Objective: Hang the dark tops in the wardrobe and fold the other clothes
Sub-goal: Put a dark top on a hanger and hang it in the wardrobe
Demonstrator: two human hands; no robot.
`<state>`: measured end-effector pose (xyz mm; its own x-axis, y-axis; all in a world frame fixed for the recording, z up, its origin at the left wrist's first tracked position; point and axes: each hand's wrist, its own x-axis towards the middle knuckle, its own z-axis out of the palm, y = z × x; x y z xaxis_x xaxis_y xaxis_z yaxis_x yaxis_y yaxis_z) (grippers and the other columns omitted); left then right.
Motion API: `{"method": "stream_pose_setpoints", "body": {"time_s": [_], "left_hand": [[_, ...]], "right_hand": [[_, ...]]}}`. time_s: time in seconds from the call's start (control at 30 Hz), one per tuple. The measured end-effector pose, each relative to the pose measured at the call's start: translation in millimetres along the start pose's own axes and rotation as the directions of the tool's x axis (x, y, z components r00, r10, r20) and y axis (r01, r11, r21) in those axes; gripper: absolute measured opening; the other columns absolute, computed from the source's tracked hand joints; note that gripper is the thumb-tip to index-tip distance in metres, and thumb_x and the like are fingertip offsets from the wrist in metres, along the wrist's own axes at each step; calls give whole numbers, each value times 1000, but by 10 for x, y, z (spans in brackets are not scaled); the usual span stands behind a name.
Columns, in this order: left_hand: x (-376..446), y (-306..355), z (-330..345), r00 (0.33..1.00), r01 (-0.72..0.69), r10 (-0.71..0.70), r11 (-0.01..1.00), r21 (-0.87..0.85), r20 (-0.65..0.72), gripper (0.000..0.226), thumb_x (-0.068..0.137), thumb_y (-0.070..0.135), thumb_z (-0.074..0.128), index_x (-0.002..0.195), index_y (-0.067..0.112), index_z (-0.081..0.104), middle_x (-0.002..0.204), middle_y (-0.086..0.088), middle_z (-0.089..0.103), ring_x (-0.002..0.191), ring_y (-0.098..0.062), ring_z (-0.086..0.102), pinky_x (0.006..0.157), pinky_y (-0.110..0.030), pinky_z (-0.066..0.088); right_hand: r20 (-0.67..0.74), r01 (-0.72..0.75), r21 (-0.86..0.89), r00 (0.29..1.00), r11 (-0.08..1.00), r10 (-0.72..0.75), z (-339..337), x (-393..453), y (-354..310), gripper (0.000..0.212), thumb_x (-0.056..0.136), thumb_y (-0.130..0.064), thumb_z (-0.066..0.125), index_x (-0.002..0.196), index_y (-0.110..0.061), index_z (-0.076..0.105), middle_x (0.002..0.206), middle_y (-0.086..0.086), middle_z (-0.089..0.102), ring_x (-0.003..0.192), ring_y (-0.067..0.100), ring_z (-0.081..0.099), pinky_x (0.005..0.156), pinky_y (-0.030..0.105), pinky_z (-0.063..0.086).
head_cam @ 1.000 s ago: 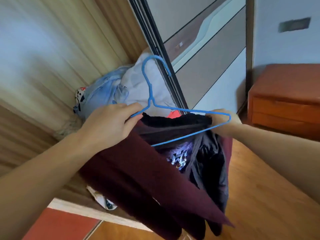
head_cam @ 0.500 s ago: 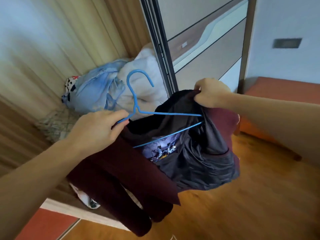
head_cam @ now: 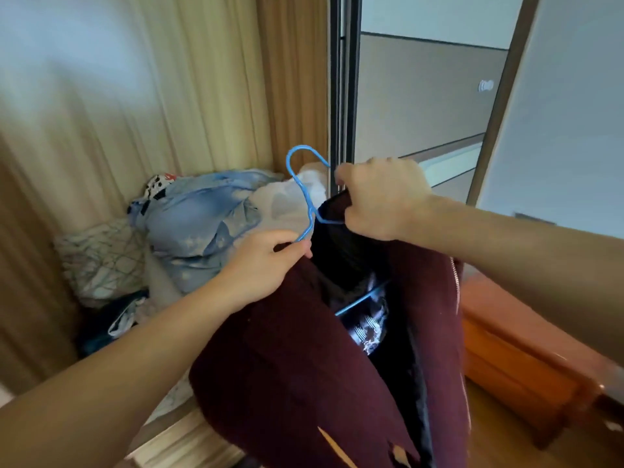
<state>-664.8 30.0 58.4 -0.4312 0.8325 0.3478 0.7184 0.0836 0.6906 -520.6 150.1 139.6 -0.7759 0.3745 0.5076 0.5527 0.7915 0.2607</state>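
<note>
Head view, from the left: pale curtains [head_cam: 141,106] hang along the wall, and below them a heap of unfolded clothes lies in the corner, a white patterned cloth [head_cam: 98,261] at its edge, then a crumpled light blue garment [head_cam: 199,221] and a white piece [head_cam: 287,201] behind it. None of that heap looks folded, so the folding part of the task seems untouched. Next comes the left hand [head_cam: 260,265], fingers curled round the lower neck of a blue wire hanger [head_cam: 305,194], its hook standing free above the pile. The maroon zip-up top [head_cam: 304,359] drapes from the hanger down across the lower middle of the view, open at the front, and inside it a black printed T-shirt [head_cam: 368,329] shows, with a stretch of the hanger's blue bar crossing it; whether both are properly seated on the hanger's shoulders I cannot tell, as the folds hide it. The right hand [head_cam: 381,197] pinches the dark collar fabric at the hanger's right shoulder, apparently settling it. Behind it the dark frame of the sliding wardrobe door [head_cam: 341,96] rises, and an orange wooden cabinet [head_cam: 506,359] sits lower right. The garment is on its hanger but not yet on a rail, so hanging is only partway done.
</note>
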Motion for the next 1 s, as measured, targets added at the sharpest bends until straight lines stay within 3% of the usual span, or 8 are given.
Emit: {"method": "stream_pose_setpoints", "body": {"time_s": [0.1, 0.27, 0.4, 0.53, 0.63, 0.7, 0.8, 1.0], "left_hand": [[16, 44, -54, 996, -40, 38, 999, -25, -85, 25, 92, 33, 60, 69, 36, 69, 71, -6, 65, 69, -17, 56, 64, -22, 38], [-51, 232, -66, 971, -192, 189, 981, -7, -145, 21, 93, 32, 60, 76, 25, 70, 71, -15, 63, 69, -23, 56, 64, -27, 39], [-186, 278, -99, 946, -287, 286, 958, 21, -153, 23, 90, 39, 56, 77, 25, 69, 66, -8, 63, 62, -18, 55, 65, -33, 41], [-234, 339, -84, 910, -387, 399, 915, 115, -113, 22, 92, 39, 56, 80, 26, 69, 69, 3, 66, 65, -15, 60, 65, -42, 46], [-177, 364, -45, 904, -410, 422, 901, 139, -67, 25, 92, 40, 56, 86, 22, 73, 77, 5, 70, 74, -16, 65, 69, -45, 49], [-139, 356, -24, 906, -410, 420, 900, 148, -46, 20, 91, 37, 57, 86, 25, 73, 78, 8, 70, 76, -12, 65, 70, -42, 48], [-102, 281, -87, 901, -433, 432, 888, 153, 43, 6, 91, 35, 62, 86, 37, 64, 78, 17, 65, 78, -1, 61, 71, -23, 46], [-127, -168, -546, 947, -292, 221, 894, 340, 232, 42, 84, 14, 70, 122, 30, 58, 116, 18, 61, 99, 12, 53, 84, -2, 34]], "right_hand": [[12, -111, 113, 994, 987, 111, -148, -141, 222, 44, 74, -31, 57, 118, -25, 54, 95, 11, 63, 88, 37, 60, 65, 34, 35], [182, -49, 262, 983, 964, 1, -106, -557, 357, 69, 73, -59, 61, 131, -32, 35, 93, 0, 63, 79, 26, 58, 76, 38, 50], [367, -135, 479, 928, 867, -58, -108, -720, 714, 78, 72, -58, 70, 137, -33, 35, 70, -21, 63, 68, -9, 57, 60, 6, 40], [293, 45, 168, 952, 985, -94, -130, -742, 765, 78, 59, -75, 63, 120, -31, 46, 81, -21, 58, 77, 7, 54, 64, 25, 39], [173, 142, 363, 961, 921, -216, -98, -617, 529, 60, 66, -63, 66, 110, -24, 57, 102, -5, 53, 100, 19, 53, 85, 35, 43], [134, 63, 645, 972, 762, -193, -66, -519, 255, 34, 74, -50, 68, 81, -16, 62, 79, -2, 61, 78, 15, 59, 75, 37, 49], [315, -228, 835, 944, 501, -96, 37, -413, 21, 49, 86, -41, 66, 52, -16, 40, 41, -9, 36, 38, 7, 34, 46, 22, 31], [336, -259, 774, 941, 578, -29, 146, -424, 120, 57, 95, -47, 51, 50, -19, 30, 37, -8, 27, 34, 11, 23, 37, 19, 25]]}}
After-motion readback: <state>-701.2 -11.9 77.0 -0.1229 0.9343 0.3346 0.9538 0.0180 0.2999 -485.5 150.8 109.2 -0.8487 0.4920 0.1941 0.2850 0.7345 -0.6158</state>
